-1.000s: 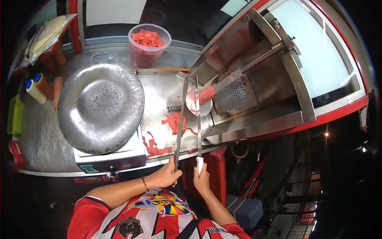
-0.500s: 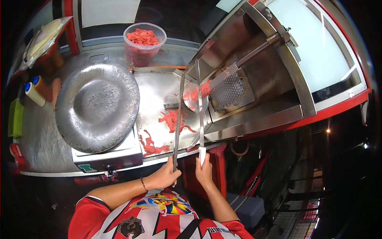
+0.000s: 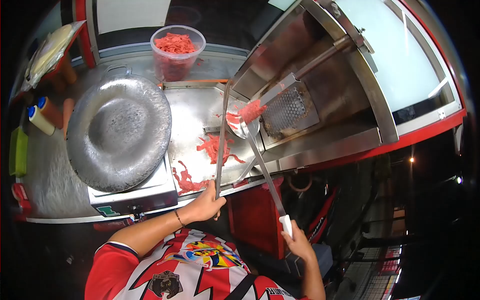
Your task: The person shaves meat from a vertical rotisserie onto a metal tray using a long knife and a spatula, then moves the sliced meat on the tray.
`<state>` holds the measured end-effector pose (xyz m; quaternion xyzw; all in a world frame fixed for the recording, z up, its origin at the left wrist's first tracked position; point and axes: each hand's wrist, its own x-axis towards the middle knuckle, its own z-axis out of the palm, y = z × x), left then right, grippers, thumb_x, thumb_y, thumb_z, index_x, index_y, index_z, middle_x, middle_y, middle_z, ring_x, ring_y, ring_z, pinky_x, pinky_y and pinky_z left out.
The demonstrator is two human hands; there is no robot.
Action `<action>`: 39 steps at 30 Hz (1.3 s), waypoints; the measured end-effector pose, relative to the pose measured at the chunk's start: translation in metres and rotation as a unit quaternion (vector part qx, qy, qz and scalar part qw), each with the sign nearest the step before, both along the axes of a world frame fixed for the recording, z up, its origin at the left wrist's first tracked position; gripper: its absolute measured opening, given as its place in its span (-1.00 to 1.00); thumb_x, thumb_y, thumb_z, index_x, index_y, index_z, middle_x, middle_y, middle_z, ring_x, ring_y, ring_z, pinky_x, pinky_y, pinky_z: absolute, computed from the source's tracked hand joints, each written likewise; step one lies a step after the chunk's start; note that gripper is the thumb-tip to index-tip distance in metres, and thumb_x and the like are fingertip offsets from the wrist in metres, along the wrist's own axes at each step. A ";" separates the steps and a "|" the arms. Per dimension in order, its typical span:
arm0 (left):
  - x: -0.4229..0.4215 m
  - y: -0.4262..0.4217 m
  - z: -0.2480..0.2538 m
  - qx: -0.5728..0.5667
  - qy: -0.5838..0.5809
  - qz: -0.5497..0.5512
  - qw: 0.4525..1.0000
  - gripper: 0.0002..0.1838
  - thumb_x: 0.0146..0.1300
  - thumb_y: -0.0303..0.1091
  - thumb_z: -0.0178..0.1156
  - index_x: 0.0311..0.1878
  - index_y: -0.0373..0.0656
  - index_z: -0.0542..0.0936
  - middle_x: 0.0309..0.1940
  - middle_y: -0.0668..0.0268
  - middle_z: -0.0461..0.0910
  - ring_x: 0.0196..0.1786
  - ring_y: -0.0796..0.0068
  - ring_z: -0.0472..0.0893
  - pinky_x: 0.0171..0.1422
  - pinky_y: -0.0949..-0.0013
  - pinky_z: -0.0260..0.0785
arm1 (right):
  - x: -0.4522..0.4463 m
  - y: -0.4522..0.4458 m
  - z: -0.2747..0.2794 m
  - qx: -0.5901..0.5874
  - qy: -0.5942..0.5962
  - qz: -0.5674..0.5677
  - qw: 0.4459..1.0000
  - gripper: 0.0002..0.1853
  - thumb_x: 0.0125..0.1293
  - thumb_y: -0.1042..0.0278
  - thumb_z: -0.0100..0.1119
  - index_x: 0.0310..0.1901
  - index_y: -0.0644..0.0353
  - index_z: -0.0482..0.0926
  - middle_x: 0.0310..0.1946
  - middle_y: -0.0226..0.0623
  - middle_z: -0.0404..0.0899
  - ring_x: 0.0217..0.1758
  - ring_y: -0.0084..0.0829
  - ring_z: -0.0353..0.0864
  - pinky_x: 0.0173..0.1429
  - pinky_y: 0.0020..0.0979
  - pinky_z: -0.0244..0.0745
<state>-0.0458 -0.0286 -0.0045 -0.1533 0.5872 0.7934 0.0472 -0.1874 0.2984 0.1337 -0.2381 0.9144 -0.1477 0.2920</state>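
My left hand (image 3: 204,202) is closed round the lower end of a long dark metal rod (image 3: 223,125), which stretches up over the metal tray (image 3: 192,107). In my right hand (image 3: 298,241) is the white handle of a long knife (image 3: 267,176). The knife slants up to the left, its tip at the red meat (image 3: 251,111) on the spit. Below that meat is a round metal plate (image 3: 254,128). Red meat strips (image 3: 216,149) lie in the tray between the pan and the knife, with more scraps (image 3: 187,181) near its front edge.
A large round metal pan (image 3: 119,131) sits on a burner at the left. A clear bucket of red meat (image 3: 177,55) stands behind the tray. The metal grill housing (image 3: 345,95) rises at the right. Two blue-capped bottles (image 3: 41,120) and a green container (image 3: 19,151) are far left.
My right hand has moved right and down, tilting the knife so its tip points up-left and no longer reaches above the meat. My left hand and the rod have shifted slightly left in view.
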 end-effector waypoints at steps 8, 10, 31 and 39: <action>0.087 0.004 0.006 0.037 -0.014 -0.055 0.998 -0.72 0.52 -0.42 0.01 0.12 -0.26 0.16 -0.48 0.22 0.47 -0.56 0.36 0.62 -0.47 0.25 0.50 | 0.009 0.008 -0.047 -0.083 -0.007 0.015 0.996 -0.64 0.53 0.28 0.26 0.25 0.17 0.46 -0.36 -0.02 0.68 -0.36 -0.12 0.77 -0.25 -0.17 0.57; 0.082 -0.001 0.004 0.020 -0.028 -0.049 0.998 -0.70 0.52 -0.42 0.01 0.14 -0.27 0.16 -0.46 0.21 0.48 -0.56 0.36 0.62 -0.46 0.25 0.50 | 0.015 -0.002 -0.048 -0.111 -0.017 -0.015 0.994 -0.70 0.54 0.31 0.24 0.19 0.17 0.46 -0.44 -0.12 0.65 -0.46 -0.24 0.74 -0.35 -0.22 0.55; 0.042 0.020 0.005 -0.001 -0.014 -0.049 0.999 -0.67 0.52 -0.35 0.06 0.07 -0.26 0.13 -0.42 0.15 0.49 -0.51 0.35 0.65 -0.40 0.26 0.58 | 0.027 -0.142 -0.173 -0.317 0.090 -0.046 0.943 -0.71 0.60 0.34 0.11 0.22 0.22 0.37 -0.47 -0.16 0.60 -0.59 -0.33 0.66 -0.50 -0.23 0.50; 0.025 0.017 -0.002 0.005 -0.003 -0.031 1.000 -0.47 0.51 -0.33 0.05 0.23 -0.48 0.01 -0.49 0.10 0.56 -0.52 0.32 0.66 -0.42 0.24 0.58 | 0.001 -0.150 -0.162 -0.248 0.141 -0.012 0.958 -0.61 0.57 0.33 0.13 0.30 0.25 0.32 -0.31 0.25 0.67 -0.19 0.34 0.72 -0.23 0.10 0.54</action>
